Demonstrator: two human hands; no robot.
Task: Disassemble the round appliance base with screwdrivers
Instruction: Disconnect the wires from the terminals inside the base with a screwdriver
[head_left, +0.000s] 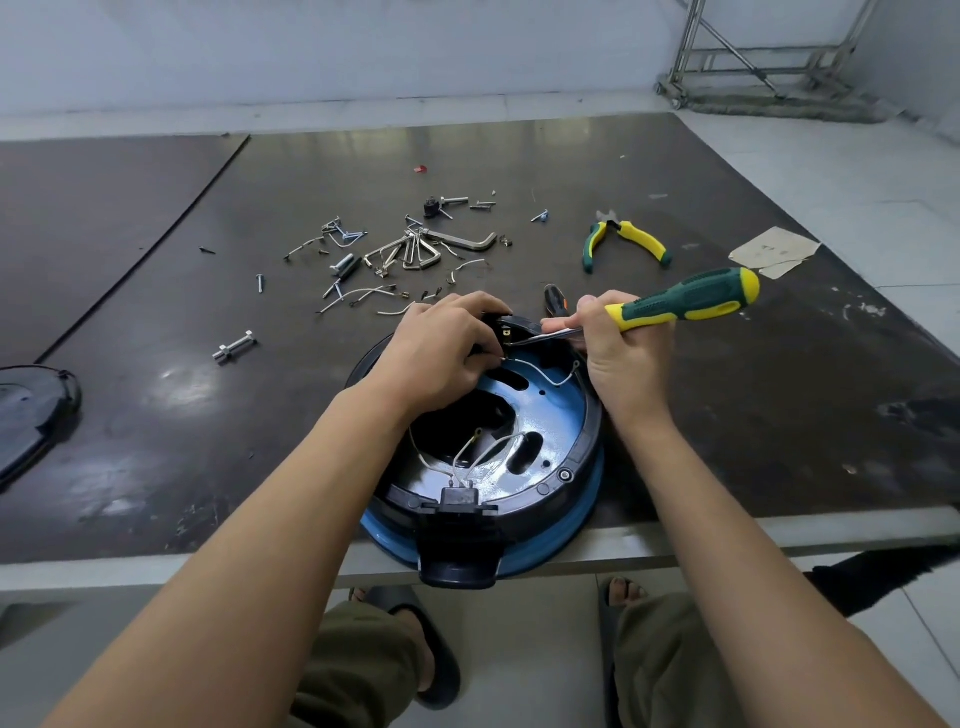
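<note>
Dark worktable (156, 441), scattered screws (260, 283) beyond both hands. Round appliance base (540, 415) directly beneath them, opened, wiring still attached. Left hand (441, 353) gripping a black fitting (501, 319); right hand (618, 358) wrapped round the screwdriver (685, 301), tip at that fitting. Seemingly midway.

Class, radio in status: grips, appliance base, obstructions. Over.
Right grip holds screwdriver, tip at far rim. Left grip pinches black part there. Base open; loose wires cross it.
</note>
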